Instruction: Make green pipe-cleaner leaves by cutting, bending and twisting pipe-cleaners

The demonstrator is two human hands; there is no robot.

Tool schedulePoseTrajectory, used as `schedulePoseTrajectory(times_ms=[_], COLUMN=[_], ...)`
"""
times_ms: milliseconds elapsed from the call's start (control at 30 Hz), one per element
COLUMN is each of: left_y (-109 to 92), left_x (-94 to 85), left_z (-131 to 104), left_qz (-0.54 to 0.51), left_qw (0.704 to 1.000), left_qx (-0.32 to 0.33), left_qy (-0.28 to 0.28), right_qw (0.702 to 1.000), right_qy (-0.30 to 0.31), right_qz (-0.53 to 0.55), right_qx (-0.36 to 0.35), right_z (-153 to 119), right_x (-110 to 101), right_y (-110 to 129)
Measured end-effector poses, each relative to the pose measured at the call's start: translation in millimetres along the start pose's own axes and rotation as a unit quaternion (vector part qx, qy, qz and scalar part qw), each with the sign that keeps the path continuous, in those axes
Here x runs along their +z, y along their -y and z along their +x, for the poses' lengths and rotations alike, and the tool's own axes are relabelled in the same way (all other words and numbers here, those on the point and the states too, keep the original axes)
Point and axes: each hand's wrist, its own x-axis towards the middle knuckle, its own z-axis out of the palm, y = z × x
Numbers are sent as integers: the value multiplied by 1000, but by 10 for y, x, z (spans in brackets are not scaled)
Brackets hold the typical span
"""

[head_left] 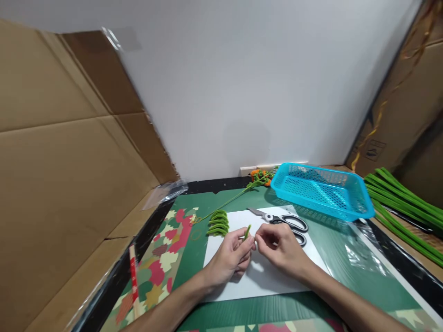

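Observation:
Between its thumb and fingers, my left hand (232, 257) pinches a short green fuzzy stem (247, 231), one end of it pointing up. Right beside it, my right hand (281, 246) has thumb and forefinger pressed together near the left fingertips; what they hold, if anything, is too small to make out. Both hands are above a white sheet (256, 281). Several curved green fuzzy pieces (218, 223) lie in a stacked row at the sheet's upper left corner. Scissors (277, 218) with black and white handles rest behind my right hand, blades pointing left.
A blue plastic basket (321, 191) stands at the back right. Long green fuzzy stems (404, 198) lie at the far right. An orange flower sprig (259, 177) is at the back. A red-wrapped stick (133, 274) lies at left. Cardboard (69, 184) walls both sides.

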Motion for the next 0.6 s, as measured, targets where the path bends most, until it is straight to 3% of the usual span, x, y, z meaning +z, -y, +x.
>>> schedulePoseTrajectory(times_ms=[300,500,600], left_y=[-39,13,-3], left_x=[32,35,34], left_z=[-12,35,37], left_qz=[-42,-2,14], left_qw=[997,999,999], left_qx=[-47,-10,-2], left_qy=[-38,-40,-46], right_qw=[997,1000,999], right_qy=[55,-5,-4], right_qz=[39,-10,-52], right_qx=[27,22,2], right_z=[-21,24,16], right_x=[-88,-71,-86], right_y=[-7,-33,-46])
